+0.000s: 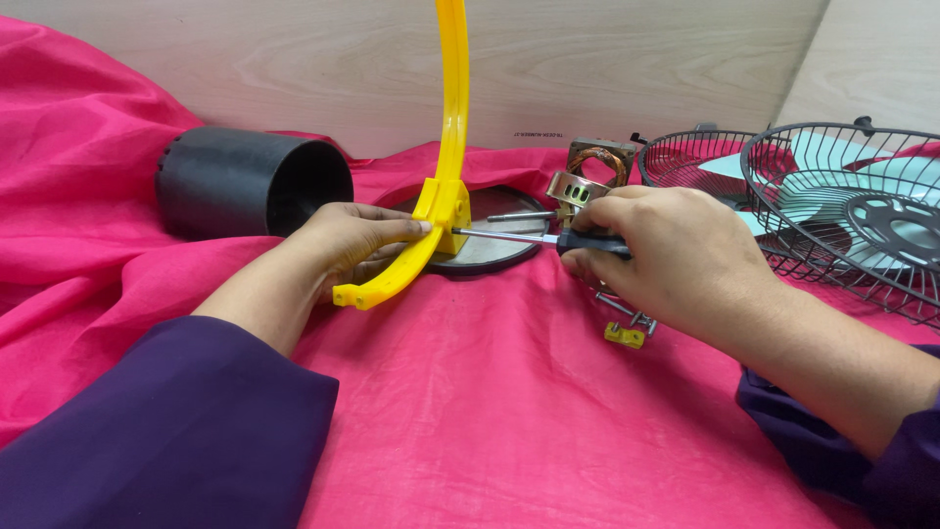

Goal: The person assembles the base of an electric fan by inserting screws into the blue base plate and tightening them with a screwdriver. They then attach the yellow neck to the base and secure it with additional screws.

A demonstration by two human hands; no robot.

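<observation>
A curved yellow plastic bracket (452, 118) stands upright on a dark round base plate (490, 250) on the pink cloth. My left hand (348, 245) holds the bracket's lower arc from the left, fingers on its foot. My right hand (666, 250) grips the black handle of a screwdriver (509, 237), whose metal shaft lies level and points left, its tip at the bracket's yellow foot.
A black cylinder housing (245, 181) lies on its side at the left. A motor with copper winding (592, 167) sits behind the plate. Wire fan guards and a pale blue blade (832, 196) are at the right. Loose screws and a small yellow clip (625, 333) lie under my right wrist.
</observation>
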